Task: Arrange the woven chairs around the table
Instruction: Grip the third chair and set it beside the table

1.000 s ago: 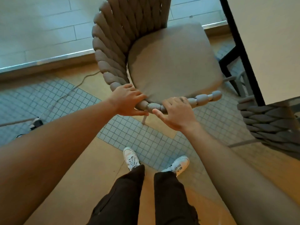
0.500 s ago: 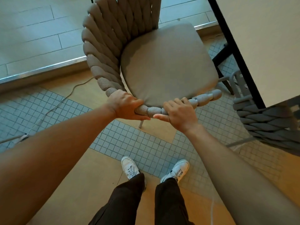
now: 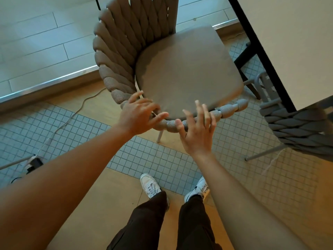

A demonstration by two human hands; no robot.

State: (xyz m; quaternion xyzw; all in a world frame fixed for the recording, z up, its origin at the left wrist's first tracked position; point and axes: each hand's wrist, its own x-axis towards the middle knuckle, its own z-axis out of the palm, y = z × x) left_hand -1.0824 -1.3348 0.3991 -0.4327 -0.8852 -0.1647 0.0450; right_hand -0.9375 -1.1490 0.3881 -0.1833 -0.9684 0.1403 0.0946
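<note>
A woven chair (image 3: pixel 115 56) with a taupe seat cushion (image 3: pixel 187 71) stands in front of me, its seat turned toward the table (image 3: pixel 288 42) at the right. My left hand (image 3: pixel 138 114) hovers over the chair's rope-wrapped rim (image 3: pixel 225 110) with fingers spread, holding nothing. My right hand (image 3: pixel 197 130) is just above the same rim, fingers apart and lifted off it. A second woven chair (image 3: pixel 299 127), grey, sits at the right edge, partly tucked under the table.
The table's black frame edge (image 3: pixel 261 51) and leg run close to the cushion's right side. A cable (image 3: pixel 75 112) trails across the tiled floor to a plug (image 3: pixel 34 163) at the left. A metal door sill (image 3: pixel 50 83) crosses behind the chair. My shoes (image 3: pixel 149 186) stand below.
Both hands gripped the chair's rim in the earlier frames; now they have let go and opened, fingers spread above it. The chair sits nearer the table.
</note>
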